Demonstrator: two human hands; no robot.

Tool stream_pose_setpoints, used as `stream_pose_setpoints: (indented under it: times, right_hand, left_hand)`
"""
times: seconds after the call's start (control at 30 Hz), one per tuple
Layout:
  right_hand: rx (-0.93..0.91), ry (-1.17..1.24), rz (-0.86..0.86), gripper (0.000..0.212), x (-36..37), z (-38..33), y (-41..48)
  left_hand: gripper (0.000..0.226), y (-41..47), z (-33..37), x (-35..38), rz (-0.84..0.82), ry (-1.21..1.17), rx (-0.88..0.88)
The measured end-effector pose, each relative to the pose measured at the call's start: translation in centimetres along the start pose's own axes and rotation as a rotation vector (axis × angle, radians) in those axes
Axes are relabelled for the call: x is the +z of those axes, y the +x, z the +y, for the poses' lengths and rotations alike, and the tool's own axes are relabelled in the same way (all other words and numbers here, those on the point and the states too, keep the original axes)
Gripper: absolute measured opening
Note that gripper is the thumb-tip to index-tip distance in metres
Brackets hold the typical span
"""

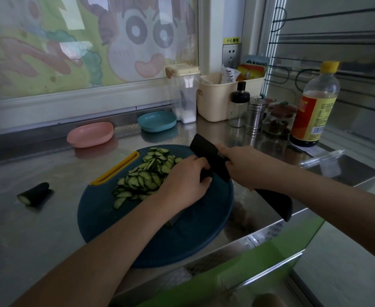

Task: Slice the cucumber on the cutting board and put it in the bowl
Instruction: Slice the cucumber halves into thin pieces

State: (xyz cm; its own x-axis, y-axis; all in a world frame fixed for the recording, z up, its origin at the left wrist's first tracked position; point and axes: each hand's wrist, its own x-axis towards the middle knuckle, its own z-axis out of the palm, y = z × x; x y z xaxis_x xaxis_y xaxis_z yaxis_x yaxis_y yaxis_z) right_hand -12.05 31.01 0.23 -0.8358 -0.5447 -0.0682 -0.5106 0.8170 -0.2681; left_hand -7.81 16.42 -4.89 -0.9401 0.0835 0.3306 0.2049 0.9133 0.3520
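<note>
Fingertips of left hand curl, apparently onto cucumber, beside the knife.

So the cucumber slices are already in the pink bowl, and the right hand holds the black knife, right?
Not quite. The head view shows the cucumber slices piled on the blue cutting board, not in the pink bowl, which holds none. The right hand does hold the black knife.

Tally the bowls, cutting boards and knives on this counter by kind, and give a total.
Bowls: 2 (pink bowl, blue bowl)
Cutting board: 1
Knife: 1
Total: 4
</note>
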Motion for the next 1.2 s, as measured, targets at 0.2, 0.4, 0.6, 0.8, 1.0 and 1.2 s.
stream_pose_setpoints:
  times: [0.2,0.4,0.6,0.8,1.0,1.2]
  right_hand:
    - [-0.012,-0.062,0.048,0.045,1.7,-0.5,0.3]
    - [-0.011,-0.014,0.061,0.055,2.4,0.1,0.4]
    - [0.012,0.055,0.052,0.055,0.9,0.3,0.0]
    - [0.043,0.066,0.029,0.057,0.2,0.0,-0.6]
    - [0.021,0.062,0.046,0.058,-0.1,0.0,-0.9]
    - [0.016,0.041,0.015,0.057,-0.1,-0.2,-0.9]
  left_hand:
    - [0.031,-0.1,0.1,-0.1,-0.013,-0.005,0.014]
    - [0.030,-0.2,0.1,-0.1,0.010,0.017,0.014]
    - [0.029,-0.1,0.0,0.0,0.009,0.011,-0.010]
    - [0.026,-0.1,0.1,0.0,0.012,0.001,-0.026]
    - [0.024,-0.1,0.0,0.1,0.013,-0.002,-0.023]
    - [0.024,-0.1,-0.1,0.1,0.009,0.011,-0.034]
